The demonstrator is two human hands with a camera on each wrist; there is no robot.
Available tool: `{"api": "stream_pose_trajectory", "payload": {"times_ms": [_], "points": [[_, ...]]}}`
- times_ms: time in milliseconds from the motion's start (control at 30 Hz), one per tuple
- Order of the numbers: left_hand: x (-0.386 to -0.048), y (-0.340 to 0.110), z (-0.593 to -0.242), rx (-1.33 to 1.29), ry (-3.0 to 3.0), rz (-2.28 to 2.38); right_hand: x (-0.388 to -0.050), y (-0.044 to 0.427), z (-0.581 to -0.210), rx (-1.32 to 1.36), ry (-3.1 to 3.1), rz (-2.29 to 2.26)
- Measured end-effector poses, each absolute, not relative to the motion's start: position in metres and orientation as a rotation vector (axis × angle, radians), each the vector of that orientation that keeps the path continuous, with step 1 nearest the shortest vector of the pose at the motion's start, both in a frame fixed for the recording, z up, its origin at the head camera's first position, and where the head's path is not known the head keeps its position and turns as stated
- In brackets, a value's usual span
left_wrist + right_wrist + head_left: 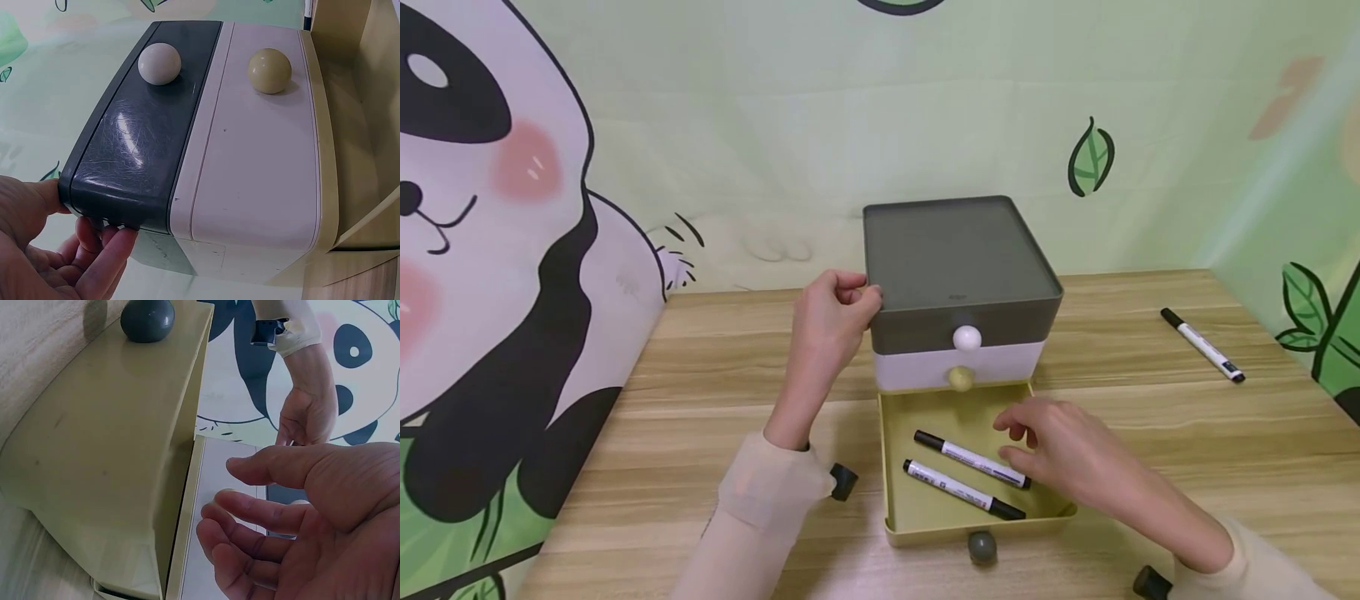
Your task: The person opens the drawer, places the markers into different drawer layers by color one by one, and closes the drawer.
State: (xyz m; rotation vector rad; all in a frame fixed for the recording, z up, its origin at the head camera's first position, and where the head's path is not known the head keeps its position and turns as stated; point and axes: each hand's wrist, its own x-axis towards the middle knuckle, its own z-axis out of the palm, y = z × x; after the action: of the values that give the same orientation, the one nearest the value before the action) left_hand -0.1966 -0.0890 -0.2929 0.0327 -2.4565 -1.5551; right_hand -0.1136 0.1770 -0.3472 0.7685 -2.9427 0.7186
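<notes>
A small desktop drawer box has a dark grey top tier, a white middle tier and a yellow bottom drawer, which is pulled out. My left hand grips the box's top left front corner, thumb on one side and curled fingers on the other, as the left wrist view shows. Inside the yellow drawer lie two white markers, a rear one and a front one, both with black caps. Over the drawer's right side hovers my right hand, its fingers loosely bent with nothing between them.
Another marker lies on the wooden table to the right of the box. Round knobs, white, yellow and grey, stick out from the drawer fronts. A panda-printed backdrop stands behind.
</notes>
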Motion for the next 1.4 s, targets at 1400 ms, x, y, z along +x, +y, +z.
{"api": "stream_pose_trajectory", "payload": {"times_ms": [1400], "points": [[-0.196,-0.089,-0.294,0.034,-2.452,-1.558,-0.126,0.255,-0.347,0.477,-2.94,0.677]]}}
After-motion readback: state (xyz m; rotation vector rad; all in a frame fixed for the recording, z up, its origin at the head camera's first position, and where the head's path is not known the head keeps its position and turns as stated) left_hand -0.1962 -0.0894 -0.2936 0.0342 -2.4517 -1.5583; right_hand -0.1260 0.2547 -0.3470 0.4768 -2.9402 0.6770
